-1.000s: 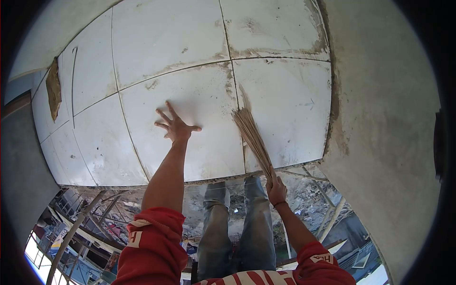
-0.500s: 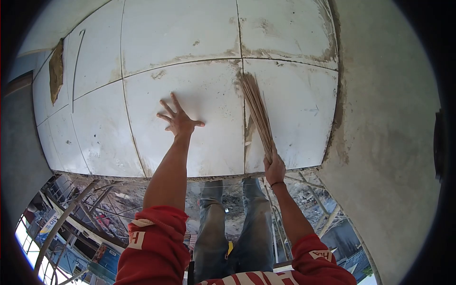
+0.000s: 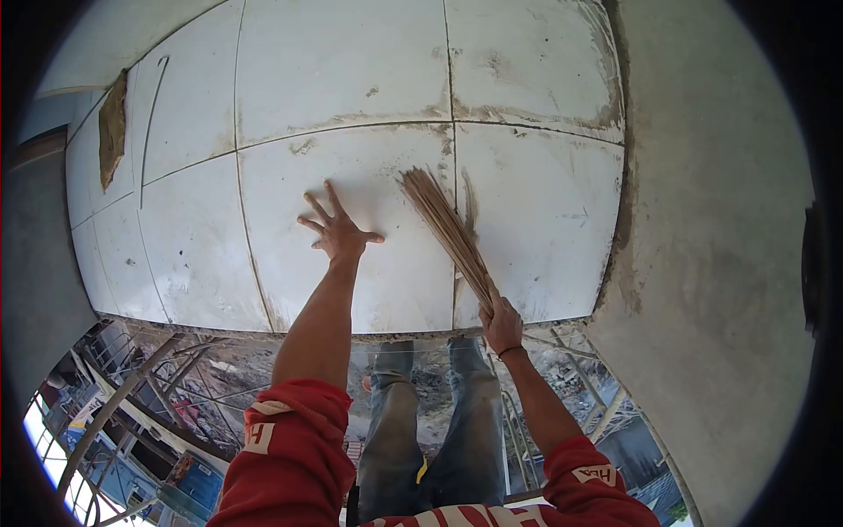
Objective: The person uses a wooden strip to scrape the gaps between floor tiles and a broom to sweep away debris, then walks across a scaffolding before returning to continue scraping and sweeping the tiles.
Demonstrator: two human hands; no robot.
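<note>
Far left, a brown patch of mortar (image 3: 111,129) clings to the white tiled wall (image 3: 342,79). Moving right, the left hand (image 3: 337,230) lies flat on a large white tile (image 3: 369,220), fingers spread wide, holding nothing. Just right of it, the bundle of thin tan broom sticks (image 3: 446,230) slants up leftward, tips on the tile beside the dirty vertical grout joint (image 3: 452,184). The right hand (image 3: 502,323) is wrapped tight around its near end. Rightmost, a bare grey plaster wall (image 3: 711,263).
</note>
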